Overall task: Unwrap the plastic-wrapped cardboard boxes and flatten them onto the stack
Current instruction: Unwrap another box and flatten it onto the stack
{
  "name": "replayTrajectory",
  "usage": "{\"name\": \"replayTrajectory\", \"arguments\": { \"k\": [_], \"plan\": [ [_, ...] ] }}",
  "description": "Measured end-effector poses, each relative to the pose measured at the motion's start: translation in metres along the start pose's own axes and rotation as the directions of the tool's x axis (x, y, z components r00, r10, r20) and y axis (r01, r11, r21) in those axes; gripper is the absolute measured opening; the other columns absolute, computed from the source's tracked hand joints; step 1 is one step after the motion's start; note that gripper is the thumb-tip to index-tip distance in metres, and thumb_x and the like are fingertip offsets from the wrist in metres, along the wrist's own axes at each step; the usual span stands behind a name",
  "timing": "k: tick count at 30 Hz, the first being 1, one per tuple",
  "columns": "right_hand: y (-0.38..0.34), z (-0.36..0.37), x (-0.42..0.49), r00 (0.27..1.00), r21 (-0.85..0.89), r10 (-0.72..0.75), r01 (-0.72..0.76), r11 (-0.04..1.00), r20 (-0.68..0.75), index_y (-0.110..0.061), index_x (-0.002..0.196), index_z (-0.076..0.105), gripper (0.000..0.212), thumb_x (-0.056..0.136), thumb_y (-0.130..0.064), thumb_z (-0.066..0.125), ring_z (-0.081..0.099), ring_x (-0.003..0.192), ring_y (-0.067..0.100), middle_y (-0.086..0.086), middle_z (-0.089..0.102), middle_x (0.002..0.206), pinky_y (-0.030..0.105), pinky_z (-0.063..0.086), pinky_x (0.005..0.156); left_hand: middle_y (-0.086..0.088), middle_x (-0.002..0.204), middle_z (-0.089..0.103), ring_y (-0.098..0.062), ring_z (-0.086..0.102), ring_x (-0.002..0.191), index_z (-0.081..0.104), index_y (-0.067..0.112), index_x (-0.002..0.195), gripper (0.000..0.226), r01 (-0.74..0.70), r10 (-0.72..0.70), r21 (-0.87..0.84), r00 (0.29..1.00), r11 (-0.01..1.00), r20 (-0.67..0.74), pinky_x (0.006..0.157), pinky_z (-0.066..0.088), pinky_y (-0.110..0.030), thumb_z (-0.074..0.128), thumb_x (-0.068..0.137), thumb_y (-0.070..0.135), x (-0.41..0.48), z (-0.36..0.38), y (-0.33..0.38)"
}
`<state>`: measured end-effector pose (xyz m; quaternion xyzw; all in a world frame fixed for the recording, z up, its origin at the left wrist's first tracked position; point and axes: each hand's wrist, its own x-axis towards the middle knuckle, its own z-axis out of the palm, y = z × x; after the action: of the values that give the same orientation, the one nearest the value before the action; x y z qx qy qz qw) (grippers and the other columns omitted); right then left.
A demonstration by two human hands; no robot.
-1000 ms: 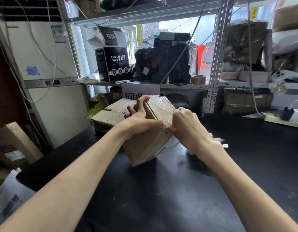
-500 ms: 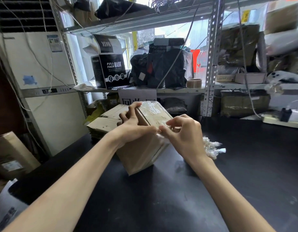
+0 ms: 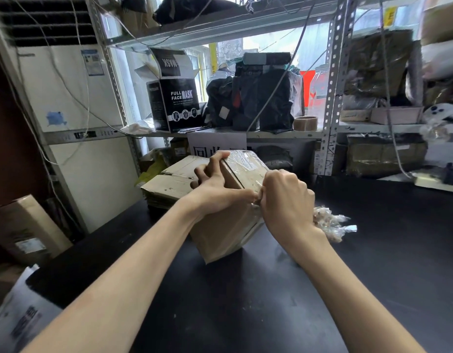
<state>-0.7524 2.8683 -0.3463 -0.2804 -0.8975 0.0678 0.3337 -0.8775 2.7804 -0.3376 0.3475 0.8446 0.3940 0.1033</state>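
Item: plastic-wrapped cardboard box (image 3: pixel 228 235), tilted on one lower corner on the black table (image 3: pixel 245 314), directly in front of you. Clear film (image 3: pixel 245 163) covers the box's upper face, while the lower brown side looks mostly bare, so the unwrapping reads as part done. Your left hand (image 3: pixel 215 189) clamps the box from its left, fingers spread and hooked over the top edge, probably to brace it against the pull. Your right hand (image 3: pixel 286 200), at the box's right edge, is clenched with its fingers curled in, apparently pinching a strand of the film to tear it away. The pinch itself is mostly hidden behind the knuckles. Just right of the box is a crumpled wad of stripped film (image 3: pixel 329 222). Behind and left of the box is the stack of flattened cartons (image 3: pixel 169 184), which is where the box goes once it is collapsed. On the shelf behind the box stands a black carton (image 3: pixel 179 103) printed "FULL FACE MASK", with "MASK" upside down on its raised flap. Right of that carton is a tape roll (image 3: pixel 305 123). Directly behind the box hangs a white paper sign (image 3: pixel 215 143) with large characters, partly covered and not readable.
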Motion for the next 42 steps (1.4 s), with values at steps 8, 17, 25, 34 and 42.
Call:
{"name": "replayTrajectory", "arguments": {
  "k": [8,17,25,34,42],
  "plan": [
    [0.006,-0.005,0.006,0.995,0.129,0.048,-0.059,0.99,0.085,0.003,0.111,0.05,0.028,0.091,-0.012,0.062,0.056,0.105,0.043,0.021,0.052,0.116,0.032,0.029,0.071,0.004,0.126,0.014,-0.023,0.024,0.119,0.012,0.056,0.139,0.095,0.002,-0.002,0.024,1.0,1.0,-0.02,0.111,0.035,-0.04,0.081,0.074,0.054,0.0,0.004,0.007],
    [0.033,0.013,0.015,0.998,0.355,0.055,-0.049,0.934,-0.007,-0.011,0.12,0.065,0.031,0.089,-0.01,0.061,0.058,0.1,0.029,0.013,0.063,0.112,0.031,0.039,0.079,0.002,0.131,0.012,-0.032,0.018,0.134,0.009,0.056,0.143,0.095,-0.021,0.024,0.065,0.998,0.998,-0.049,0.113,0.03,-0.045,0.075,0.076,0.062,-0.006,0.008,0.005],
    [0.05,0.012,0.021,0.999,0.561,0.04,-0.048,0.826,0.028,-0.012,0.086,0.08,0.011,0.08,-0.005,0.073,0.066,0.065,0.008,0.0,0.073,0.073,0.015,0.05,0.063,0.011,0.138,0.002,-0.032,0.011,0.145,-0.015,0.061,0.142,0.146,-0.044,0.045,0.157,0.999,0.987,-0.002,0.121,0.027,-0.051,0.077,0.03,0.081,-0.005,0.007,-0.003],
    [0.048,0.012,0.023,0.999,0.454,-0.005,0.023,0.891,-0.041,-0.01,0.081,0.071,0.007,0.087,-0.013,0.071,0.063,0.075,0.019,0.002,0.067,0.076,0.033,0.05,0.07,-0.002,0.139,0.008,-0.041,0.014,0.14,-0.018,0.049,0.149,0.145,-0.013,0.04,0.28,0.995,0.96,-0.093,0.118,0.027,-0.058,0.094,0.057,0.045,0.0,0.004,-0.015],
    [0.043,0.008,0.02,0.993,0.462,-0.1,0.061,0.885,0.06,-0.014,0.088,0.067,0.009,0.086,-0.021,0.073,0.064,0.086,0.018,0.003,0.063,0.094,0.037,0.053,0.08,-0.006,0.142,0.014,-0.035,0.017,0.139,-0.01,0.044,0.153,0.14,0.081,-0.054,0.163,0.985,0.983,-0.164,0.117,0.029,-0.049,0.093,0.059,0.047,-0.005,-0.005,-0.032]
  ]
}}
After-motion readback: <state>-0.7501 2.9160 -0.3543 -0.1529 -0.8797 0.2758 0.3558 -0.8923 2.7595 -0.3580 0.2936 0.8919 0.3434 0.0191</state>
